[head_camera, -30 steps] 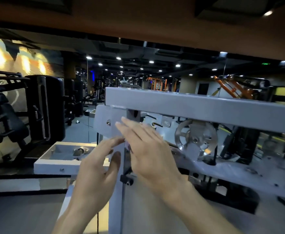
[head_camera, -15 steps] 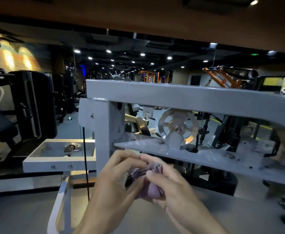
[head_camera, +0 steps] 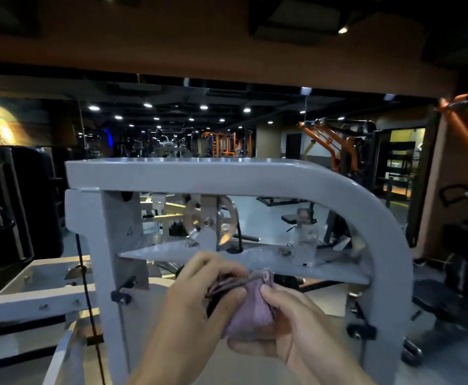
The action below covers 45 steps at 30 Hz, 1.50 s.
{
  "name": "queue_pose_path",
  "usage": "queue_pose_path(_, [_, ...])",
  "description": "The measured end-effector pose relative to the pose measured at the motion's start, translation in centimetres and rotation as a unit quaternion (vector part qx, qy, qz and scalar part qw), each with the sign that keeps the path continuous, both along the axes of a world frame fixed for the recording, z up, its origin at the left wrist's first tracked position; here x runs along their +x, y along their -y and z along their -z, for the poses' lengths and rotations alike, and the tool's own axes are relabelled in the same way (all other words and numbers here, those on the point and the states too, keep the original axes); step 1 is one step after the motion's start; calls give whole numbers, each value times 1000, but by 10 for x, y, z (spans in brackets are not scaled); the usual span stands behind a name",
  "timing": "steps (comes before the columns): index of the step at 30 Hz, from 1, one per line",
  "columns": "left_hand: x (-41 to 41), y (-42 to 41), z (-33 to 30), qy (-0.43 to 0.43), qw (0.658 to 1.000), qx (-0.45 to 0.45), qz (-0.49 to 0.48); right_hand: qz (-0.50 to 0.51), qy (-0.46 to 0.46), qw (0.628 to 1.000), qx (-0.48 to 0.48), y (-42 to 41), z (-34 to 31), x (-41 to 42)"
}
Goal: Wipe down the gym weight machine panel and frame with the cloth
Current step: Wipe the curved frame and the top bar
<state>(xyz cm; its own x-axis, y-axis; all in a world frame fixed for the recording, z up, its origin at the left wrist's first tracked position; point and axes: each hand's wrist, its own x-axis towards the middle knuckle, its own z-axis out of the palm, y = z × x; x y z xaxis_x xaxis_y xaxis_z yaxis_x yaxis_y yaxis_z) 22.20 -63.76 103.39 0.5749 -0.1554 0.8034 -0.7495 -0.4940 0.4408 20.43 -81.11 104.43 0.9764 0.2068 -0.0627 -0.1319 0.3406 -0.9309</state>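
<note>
Since 1 s ago, both hands have been drawn back from the frame's upright and brought together low, w/ a cloth now held between them; since 0.5 s ago the view has been shifted so the frame's curved right corner is seen.

Head view: the purple cloth (head_camera: 251, 307) is bunched and held in front of the grey frame (head_camera: 227, 176), just below its shelf plate (head_camera: 255, 262), apart from both. The left hand (head_camera: 199, 298) is curled round the cloth's left side, fingers (head_camera: 221, 269) over the top. The right hand (head_camera: 291, 326) is pinched on the cloth's right edge, thumb beneath. A pulley (head_camera: 210, 220) is mounted above the plate. A black cable (head_camera: 87, 295) is hung at left.
</note>
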Motion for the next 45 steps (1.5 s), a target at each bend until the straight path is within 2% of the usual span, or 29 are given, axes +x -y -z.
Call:
queue_pose_path(3, [-3, 25, 4, 5, 997, 65, 37, 13, 17, 1000, -6, 25, -2, -16])
queue_pose_path(7, [-9, 51, 8, 19, 990, 136, 38, 58, 20, 998, -21, 50, 3, -30])
queue_pose_path(10, [-19, 69, 9, 42, 988, 142, 43, 67, 29, 996, -45, 66, 8, -40])
queue_pose_path(18, [-56, 91, 15, 69, 990, 124, 25, 61, -12, 998, -13, 85, 26, -60])
queue_pose_path(20, [-63, 90, 20, 39, 992, 112, 39, 62, -38, 997, -25, 87, 31, -62])
queue_pose_path(23, [-70, 88, 26, -48, 995, 64, 67, 89, -61, 990, -87, 93, 47, -64])
queue_pose_path(27, [-69, 90, 28, -146, 981, 57, 111, 114, 29, 981, -154, 103, 75, -70])
queue_pose_path(31, [-65, 106, 31, -197, 963, 101, 151, 8, 101, 977, -187, 119, 84, -85])
queue_pose_path(36, [-57, 128, 43, -216, 959, 127, 129, -6, 121, 978, -171, 139, 100, -89])
queue_pose_path(40, [-48, 143, 53, -234, 947, 141, 166, -76, 86, 993, -35, 146, 110, -94])
queue_pose_path(43, [-37, 151, 59, -206, 954, 149, 161, 38, 72, 993, -83, 159, 127, -87])
queue_pose_path(45, [-28, 155, 64, -190, 959, 140, 155, 190, 78, 975, -90, 173, 130, -83])
